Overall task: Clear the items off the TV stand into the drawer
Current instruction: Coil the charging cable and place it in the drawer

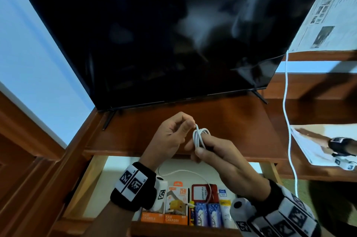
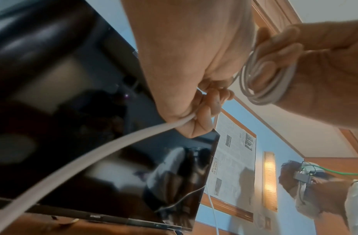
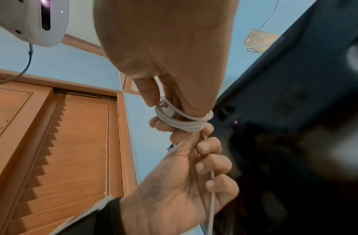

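Note:
A white cable coil [image 1: 201, 136] is wound round the fingers of my right hand [image 1: 199, 148], which grips it above the front edge of the wooden TV stand [image 1: 222, 113]. My left hand [image 1: 190, 123] pinches the cable's free strand just left of the coil. That strand [image 1: 185, 172] trails down into the open drawer [image 1: 92, 184] below. The right wrist view shows the coil [image 3: 184, 120] with a plug tucked in it, and the left hand [image 3: 202, 149] curled round the strand. In the left wrist view the strand [image 2: 93, 154] runs out of the left fingers [image 2: 204, 111].
A black TV [image 1: 164, 34] stands at the back of the stand. The drawer holds orange charger boxes [image 1: 170, 207], blue packs [image 1: 207, 215], a red card holder [image 1: 202, 192] and a tube. Another white cable [image 1: 287, 111] hangs at the right beside a mirror [image 1: 309, 150].

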